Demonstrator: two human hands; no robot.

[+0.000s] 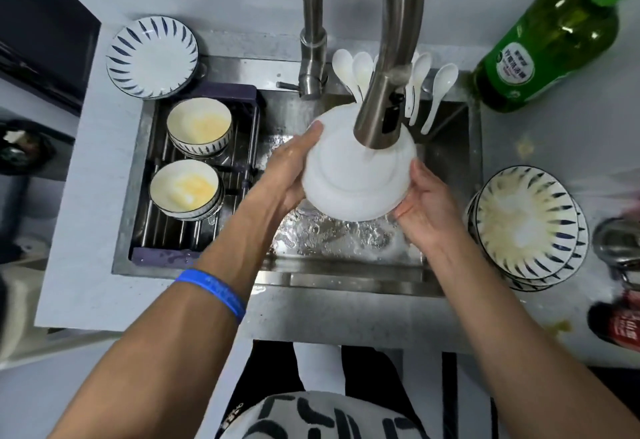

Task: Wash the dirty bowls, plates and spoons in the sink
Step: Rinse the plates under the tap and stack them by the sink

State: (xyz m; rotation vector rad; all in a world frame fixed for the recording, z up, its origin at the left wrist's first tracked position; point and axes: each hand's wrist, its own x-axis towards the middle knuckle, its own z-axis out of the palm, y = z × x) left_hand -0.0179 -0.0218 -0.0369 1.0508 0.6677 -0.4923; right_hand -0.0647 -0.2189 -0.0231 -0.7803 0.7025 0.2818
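I am holding a plate (358, 175) bottom side up over the sink (346, 258), right under the faucet head (379, 120). My left hand (291, 168) grips its rim at about nine o'clock, thumb over the edge near ten. My right hand (426, 203) cups the rim at about four o'clock, fingers curled under it. The plate sits between my hands, tilted a little toward me, with its foot ring facing up. Both hands are equally close, so I judge either could turn it.

The dirty bowls (195, 158) wait in the rack (197, 248) at nine o'clock from the plate. More used dishes (526, 224) are stacked on the surface (502, 137) at three o'clock. The spoons (426, 89) stand at twelve o'clock behind the faucet. One patterned plate (152, 58) lies at ten o'clock.
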